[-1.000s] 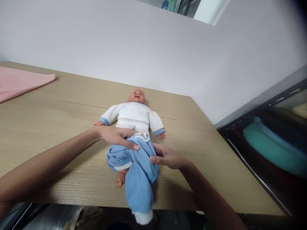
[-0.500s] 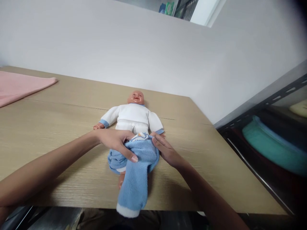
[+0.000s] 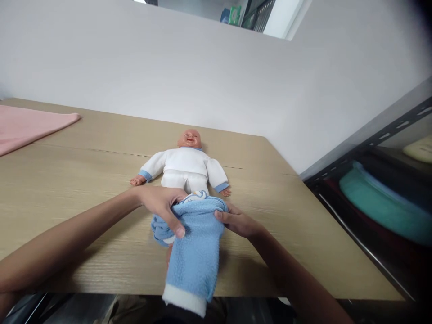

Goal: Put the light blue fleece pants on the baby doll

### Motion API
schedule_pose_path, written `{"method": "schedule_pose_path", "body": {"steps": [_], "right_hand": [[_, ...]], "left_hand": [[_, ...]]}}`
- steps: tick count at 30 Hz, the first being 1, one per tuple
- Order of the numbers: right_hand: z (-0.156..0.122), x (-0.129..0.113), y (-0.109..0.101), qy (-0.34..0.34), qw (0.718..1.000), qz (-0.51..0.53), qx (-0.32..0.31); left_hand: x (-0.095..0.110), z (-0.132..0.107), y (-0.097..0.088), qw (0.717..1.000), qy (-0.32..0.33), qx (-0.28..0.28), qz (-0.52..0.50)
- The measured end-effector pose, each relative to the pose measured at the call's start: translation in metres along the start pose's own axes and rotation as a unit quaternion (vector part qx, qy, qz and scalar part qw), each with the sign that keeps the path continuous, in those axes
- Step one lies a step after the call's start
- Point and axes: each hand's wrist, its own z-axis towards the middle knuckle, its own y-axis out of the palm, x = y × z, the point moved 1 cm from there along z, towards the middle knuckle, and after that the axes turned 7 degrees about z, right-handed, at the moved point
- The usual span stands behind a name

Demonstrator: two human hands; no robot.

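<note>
A baby doll (image 3: 186,164) in a white top lies on its back on the wooden table (image 3: 67,180), head away from me. Light blue fleece trousers (image 3: 194,249) with white cuffs cover its legs; one leg of them hangs over the table's near edge. My left hand (image 3: 161,204) grips the trousers at the doll's left hip, thumb on top of the cloth. My right hand (image 3: 238,221) pinches the waistband on the other side. A foot of the doll is mostly hidden under the cloth.
A pink cloth (image 3: 27,126) lies at the table's far left. A white wall stands behind the table. On the right is a dark metal shelf (image 3: 367,148) holding a teal basin (image 3: 381,202).
Both hands have shifted along the trousers' waist; the right hand first rose to the waistband, then dropped a little. The blue trouser leg now lies straighter and wider over the table's edge.
</note>
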Motion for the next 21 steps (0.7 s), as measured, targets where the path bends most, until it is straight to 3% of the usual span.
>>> {"method": "schedule_pose_path", "body": {"steps": [3,7,11,14,17,21], "right_hand": [[0.002,0.006,-0.001,0.021,0.999,0.044,0.01],[-0.001,0.004,-0.006,0.059,0.998,-0.006,-0.004],[-0.004,-0.003,-0.006,0.077,0.988,-0.088,-0.105],[-0.003,-0.002,-0.003,0.071,0.981,-0.066,-0.171],[-0.001,0.005,-0.003,0.034,0.992,-0.03,-0.121],[0.001,0.014,0.0,-0.013,0.998,0.041,-0.043]], "left_hand": [[-0.003,-0.001,-0.001,1.0,-0.008,-0.023,-0.017],[-0.003,0.001,-0.004,1.0,0.022,0.006,0.019],[0.003,0.003,-0.003,0.997,0.045,0.046,0.041],[0.006,0.002,-0.002,0.997,0.026,0.058,0.054],[0.001,0.0,-0.004,0.996,0.021,0.063,0.064],[-0.012,0.0,-0.006,0.999,0.04,0.025,-0.007]]}}
